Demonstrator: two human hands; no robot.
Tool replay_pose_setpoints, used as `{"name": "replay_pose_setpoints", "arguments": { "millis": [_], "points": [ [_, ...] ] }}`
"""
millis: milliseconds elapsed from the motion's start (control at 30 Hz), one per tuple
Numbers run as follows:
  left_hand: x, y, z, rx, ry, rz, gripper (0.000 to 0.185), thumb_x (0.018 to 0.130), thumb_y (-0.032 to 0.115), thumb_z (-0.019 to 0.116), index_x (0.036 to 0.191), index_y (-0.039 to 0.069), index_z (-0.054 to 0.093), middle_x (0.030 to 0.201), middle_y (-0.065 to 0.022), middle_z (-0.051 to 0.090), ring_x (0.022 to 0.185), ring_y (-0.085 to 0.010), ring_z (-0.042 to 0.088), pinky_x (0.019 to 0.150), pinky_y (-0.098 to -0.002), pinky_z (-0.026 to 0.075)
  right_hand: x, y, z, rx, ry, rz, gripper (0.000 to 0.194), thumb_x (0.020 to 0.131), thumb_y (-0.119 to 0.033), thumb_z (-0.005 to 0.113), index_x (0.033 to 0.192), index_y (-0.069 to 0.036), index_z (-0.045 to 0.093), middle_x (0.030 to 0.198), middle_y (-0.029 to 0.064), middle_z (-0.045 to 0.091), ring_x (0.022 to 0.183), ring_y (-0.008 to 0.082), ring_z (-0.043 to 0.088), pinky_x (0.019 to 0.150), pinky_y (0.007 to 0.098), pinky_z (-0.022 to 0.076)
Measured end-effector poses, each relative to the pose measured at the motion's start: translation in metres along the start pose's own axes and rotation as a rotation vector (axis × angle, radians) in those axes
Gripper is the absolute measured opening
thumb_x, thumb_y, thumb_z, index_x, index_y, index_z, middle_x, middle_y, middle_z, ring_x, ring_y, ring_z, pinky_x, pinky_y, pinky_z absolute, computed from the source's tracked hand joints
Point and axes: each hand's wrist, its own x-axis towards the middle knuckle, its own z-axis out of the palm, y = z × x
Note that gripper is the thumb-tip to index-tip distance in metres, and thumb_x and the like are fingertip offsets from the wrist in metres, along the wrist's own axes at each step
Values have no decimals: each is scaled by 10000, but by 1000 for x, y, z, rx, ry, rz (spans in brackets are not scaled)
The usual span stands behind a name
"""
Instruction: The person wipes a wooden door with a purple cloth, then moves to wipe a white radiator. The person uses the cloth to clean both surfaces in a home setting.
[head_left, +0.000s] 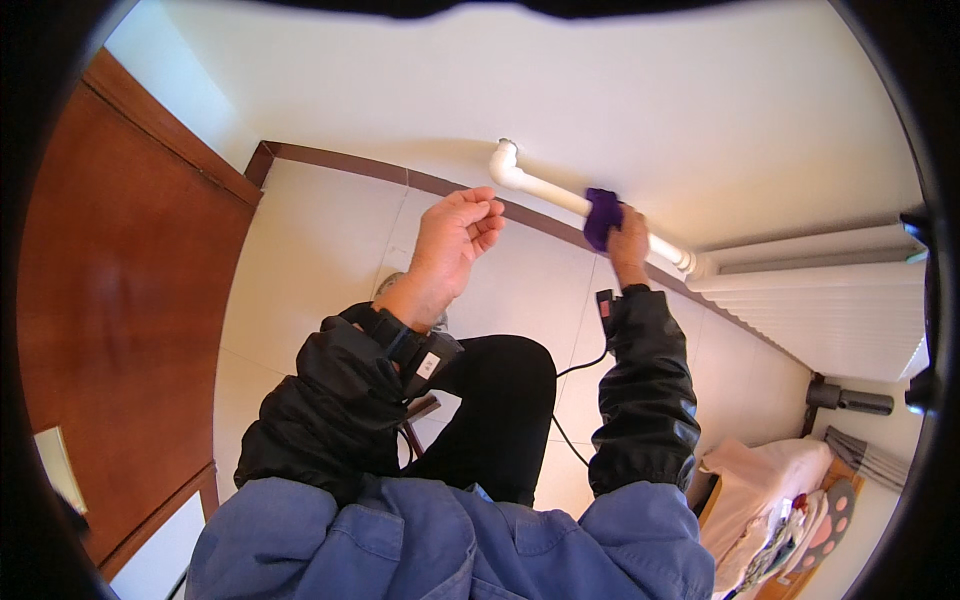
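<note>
My right hand (631, 238) presses a purple cloth (602, 218) around a white pipe (553, 190) that runs low along the wall. The pipe bends at an elbow (507, 166) and enters the wall there. At its other end it meets a white radiator (817, 300). My left hand (463, 229) hangs in the air left of the cloth, its fingers loosely curled with nothing seen in them. It is apart from the pipe.
A brown wooden door (135, 300) stands at the left. Brown skirting (345, 162) borders the tiled floor (315, 225). A black cable (581, 367) hangs by my right sleeve. Folded fabrics (757, 487) lie at the lower right, below a dark grey cylindrical object (862, 401).
</note>
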Motion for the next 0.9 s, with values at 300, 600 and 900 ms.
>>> {"name": "replay_pose_setpoints", "arguments": {
  "millis": [300,600,900],
  "points": [
    [1,1,-2,-18,56,31,204,955,72,578,1151,32,614,993,-60,684,845,-137,652,748,-263,535,51,-193,29,10,-49,-534,335,838,-20,574,1120,-167,680,1122,99,635,1029,348,619,833,440,553],
    [-3,5,-3,-70,66,44,214,944,59,571,1151,24,610,983,-64,680,825,-138,653,740,-261,537,25,-109,25,-151,-140,-584,228,860,-71,593,1073,-128,649,990,131,601,956,347,622,771,448,549],
    [-5,-5,5,162,-24,-59,282,954,170,626,1195,28,594,1067,-64,652,916,-165,635,815,-302,543,-9,-64,-116,237,-451,-19,316,835,-44,666,1127,-131,748,1025,110,752,907,237,726,856,353,566]
  ]
}}
